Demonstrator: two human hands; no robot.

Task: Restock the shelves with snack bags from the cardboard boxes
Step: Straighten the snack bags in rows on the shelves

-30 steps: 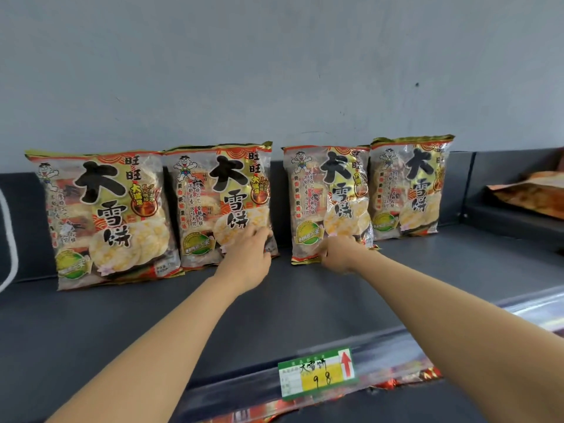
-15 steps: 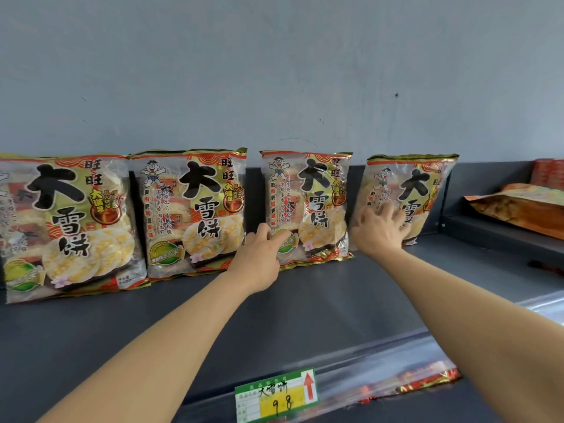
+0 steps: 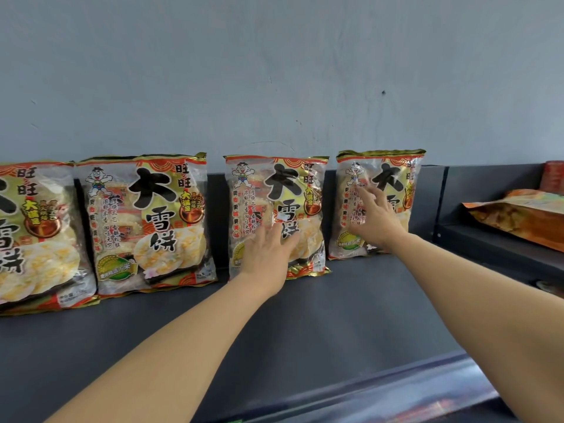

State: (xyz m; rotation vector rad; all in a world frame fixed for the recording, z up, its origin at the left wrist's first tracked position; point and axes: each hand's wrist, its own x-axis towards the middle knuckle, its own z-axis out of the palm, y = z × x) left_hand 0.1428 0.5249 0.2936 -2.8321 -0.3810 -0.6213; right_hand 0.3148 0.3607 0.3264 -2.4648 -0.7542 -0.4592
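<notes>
Pressing spread left hand (image 3: 268, 254) on 12 o'clock bag (image 3: 274, 190), spread right hand (image 3: 377, 221) on 1 o'clock bag (image 3: 393, 175); may topple if shoved low.

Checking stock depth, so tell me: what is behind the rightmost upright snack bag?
The grey wall shows above the rightmost upright snack bag, the dark back panel beside it. The bag, with the right hand on its front, covers anything directly behind.

One wide-angle view, worn on the person's head, faces the grey wall (image 3: 274, 71) squarely and tilts slightly down onto the dark shelf (image 3: 305, 331). It sits close: the snack bags (image 3: 146, 224) span mid-frame, and the left hand (image 3: 268, 254) and right hand (image 3: 378, 222) reach in from below.
</notes>
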